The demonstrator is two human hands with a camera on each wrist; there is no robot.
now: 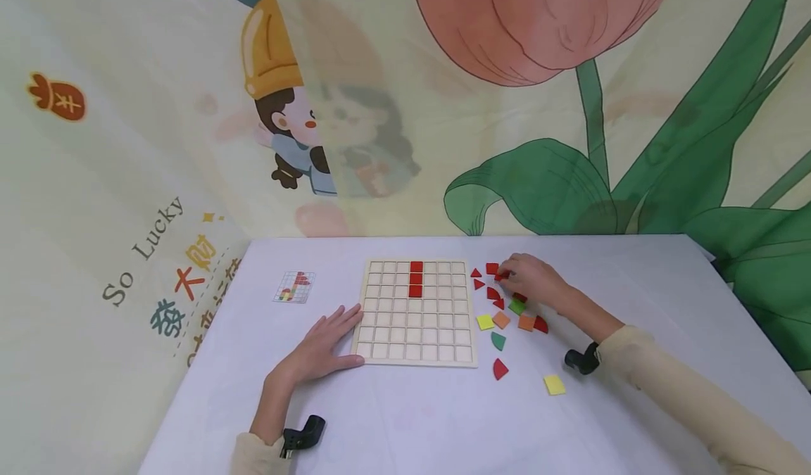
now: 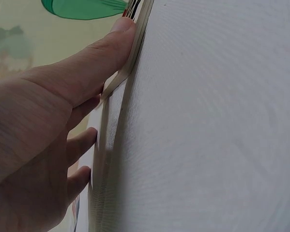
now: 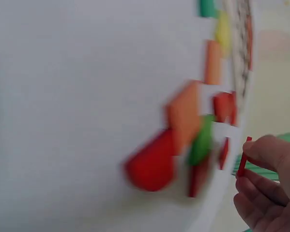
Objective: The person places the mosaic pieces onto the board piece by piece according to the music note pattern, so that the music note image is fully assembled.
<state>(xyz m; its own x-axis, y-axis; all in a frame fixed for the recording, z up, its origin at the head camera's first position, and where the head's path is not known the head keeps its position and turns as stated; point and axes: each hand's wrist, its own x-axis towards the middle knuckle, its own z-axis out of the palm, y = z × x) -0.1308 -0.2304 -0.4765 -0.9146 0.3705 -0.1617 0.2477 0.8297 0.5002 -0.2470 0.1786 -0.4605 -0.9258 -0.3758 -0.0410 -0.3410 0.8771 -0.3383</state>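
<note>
A wooden grid board (image 1: pixel 385 335) lies on the white table, with red square tiles (image 1: pixel 415 279) in one column at its far side. My left hand (image 1: pixel 323 345) rests against the board's left edge, fingers spread and thumb at the near corner. In the left wrist view, the thumb of that left hand (image 2: pixel 48 111) touches the board's rim. To the right of the board, my right hand (image 1: pixel 538 281) is over the loose pieces. The right wrist view shows it pinching a thin red piece (image 3: pixel 243 162) between thumb and fingers; its full shape is hidden.
Loose pieces lie right of the board: a green quarter-circle (image 1: pixel 498 340), a yellow square (image 1: pixel 485 321), an orange square (image 1: pixel 526 323) and several red ones. Another yellow square (image 1: pixel 554 385) lies nearer. A small pattern card (image 1: pixel 294 287) lies left of the board. A printed cloth (image 1: pixel 393 214) hangs behind.
</note>
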